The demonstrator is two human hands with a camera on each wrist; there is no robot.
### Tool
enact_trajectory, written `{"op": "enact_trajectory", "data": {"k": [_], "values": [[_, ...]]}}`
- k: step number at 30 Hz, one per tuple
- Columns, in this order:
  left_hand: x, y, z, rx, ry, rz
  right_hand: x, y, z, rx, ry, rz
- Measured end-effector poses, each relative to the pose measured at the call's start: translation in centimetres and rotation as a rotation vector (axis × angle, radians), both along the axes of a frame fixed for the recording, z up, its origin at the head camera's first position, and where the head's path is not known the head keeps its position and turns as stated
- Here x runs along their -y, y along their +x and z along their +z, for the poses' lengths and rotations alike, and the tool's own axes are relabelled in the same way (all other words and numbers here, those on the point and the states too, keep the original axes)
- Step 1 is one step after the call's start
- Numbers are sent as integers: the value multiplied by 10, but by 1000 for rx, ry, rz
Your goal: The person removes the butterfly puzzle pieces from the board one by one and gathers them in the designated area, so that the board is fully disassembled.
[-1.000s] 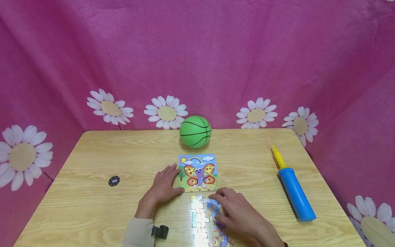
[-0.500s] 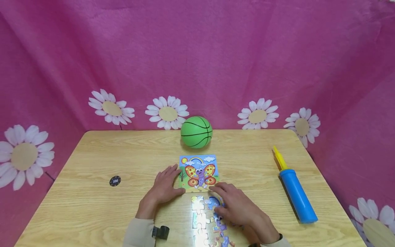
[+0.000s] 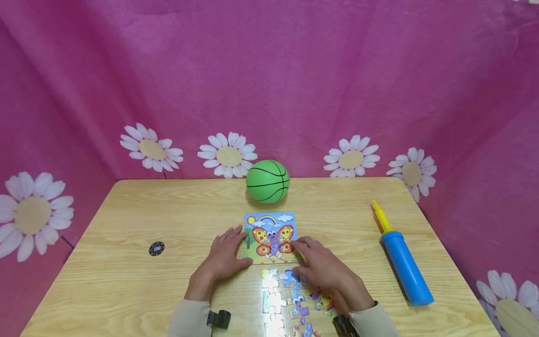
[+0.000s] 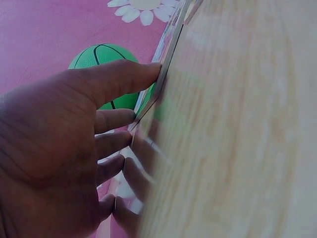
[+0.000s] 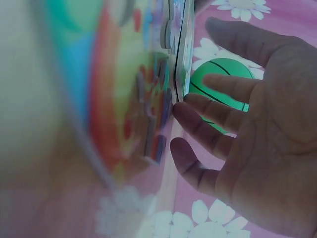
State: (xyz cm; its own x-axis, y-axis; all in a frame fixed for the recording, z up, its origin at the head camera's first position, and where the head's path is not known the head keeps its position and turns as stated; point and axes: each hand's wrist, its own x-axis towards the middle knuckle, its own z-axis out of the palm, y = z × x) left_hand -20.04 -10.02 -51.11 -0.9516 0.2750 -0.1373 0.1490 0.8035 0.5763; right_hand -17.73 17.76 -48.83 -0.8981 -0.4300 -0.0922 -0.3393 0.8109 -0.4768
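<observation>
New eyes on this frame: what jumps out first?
The pink daisy-print backdrop fills the view behind a wooden table. At the table's middle, the left hand and right hand flank a butterfly picture card, with loose jigsaw pieces just in front. A green ball sits at the far edge, a blue and yellow air pump to the right.
</observation>
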Motion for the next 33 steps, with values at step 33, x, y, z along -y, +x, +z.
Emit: {"op": "enact_trajectory", "data": {"k": [33], "values": [[-1,1,1,11,17,18,16,-32,-2,103,54,-124]]}}
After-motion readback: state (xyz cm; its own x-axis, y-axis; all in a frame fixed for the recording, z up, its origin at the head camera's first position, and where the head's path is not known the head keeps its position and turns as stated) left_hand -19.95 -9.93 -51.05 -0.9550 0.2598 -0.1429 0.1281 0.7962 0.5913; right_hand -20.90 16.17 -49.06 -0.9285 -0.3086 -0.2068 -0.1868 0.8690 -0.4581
